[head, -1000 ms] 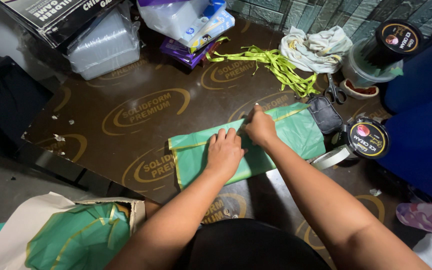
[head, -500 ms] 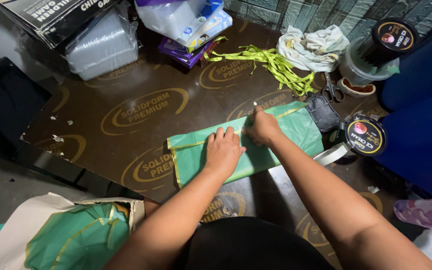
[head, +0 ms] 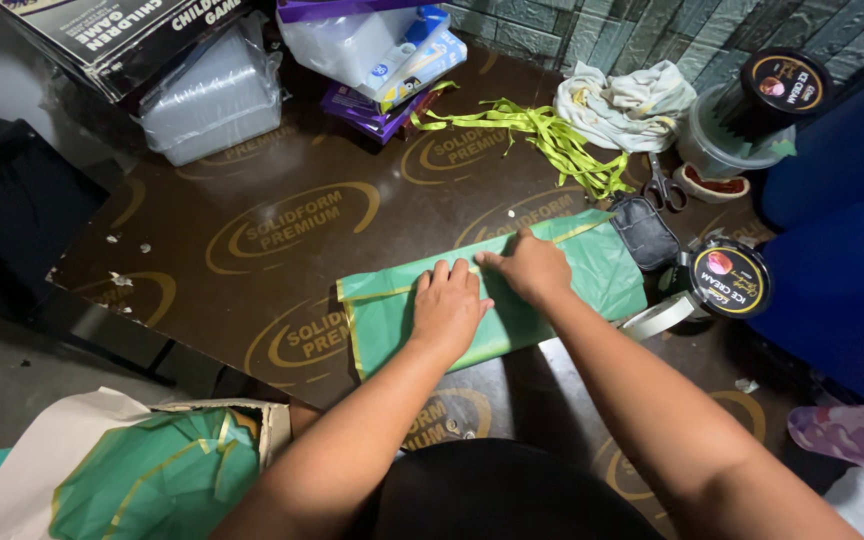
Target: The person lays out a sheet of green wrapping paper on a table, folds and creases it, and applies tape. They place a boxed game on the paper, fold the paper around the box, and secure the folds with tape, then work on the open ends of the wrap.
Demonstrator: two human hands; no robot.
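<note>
green folded sheet point(head: 392, 305) | left hand point(head: 446, 305) flat, fingers together | right hand point(head: 535, 268) pressing, fingers curled on it

Open brown board point(head: 282, 215) is left free to the left of and beyond the green sheet point(head: 382, 315). The right side is crowded by a black pouch point(head: 647, 232), a tape roll point(head: 662, 315), a black-lidded tub point(head: 730, 280) and scissors point(head: 664, 186); the far edge is blocked by stacked plastic containers point(head: 212, 100).
</note>
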